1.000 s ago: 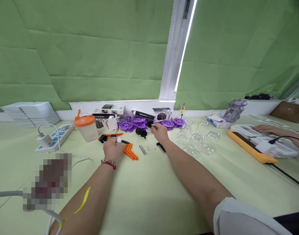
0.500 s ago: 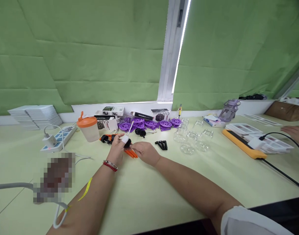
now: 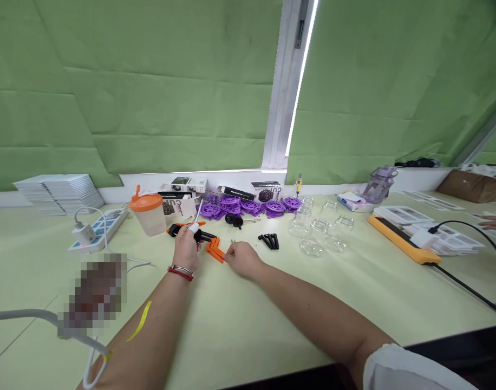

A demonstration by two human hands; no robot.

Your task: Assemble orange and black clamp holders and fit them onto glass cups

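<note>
My left hand (image 3: 186,250) is closed around a screwdriver (image 3: 194,227) with a white handle, its thin shaft pointing up and away. A black plastic part (image 3: 205,236) sticks out to the right of the same hand. Just right of it lie several bent orange pieces (image 3: 215,250), side by side on the table. My right hand (image 3: 246,260) has its fingertips pinched together at the right end of these orange pieces, and seems to grip one. Behind my left hand, a black and orange assembly (image 3: 174,229) is partly hidden.
Purple wheel-patterned parts (image 3: 252,207), cup holder boxes (image 3: 178,207) and a small black round part (image 3: 234,220) lie behind. Black bent pieces (image 3: 269,241) and clear glass-like cups (image 3: 312,247) are to the right. An orange-lidded cup (image 3: 147,214) and power strip (image 3: 99,230) stand left. Another person's hand (image 3: 494,223) shows far right.
My hands have moved apart. The left went slightly left with the screwdriver and black part; the right came away from that part and down to the orange pieces, now more visible.
</note>
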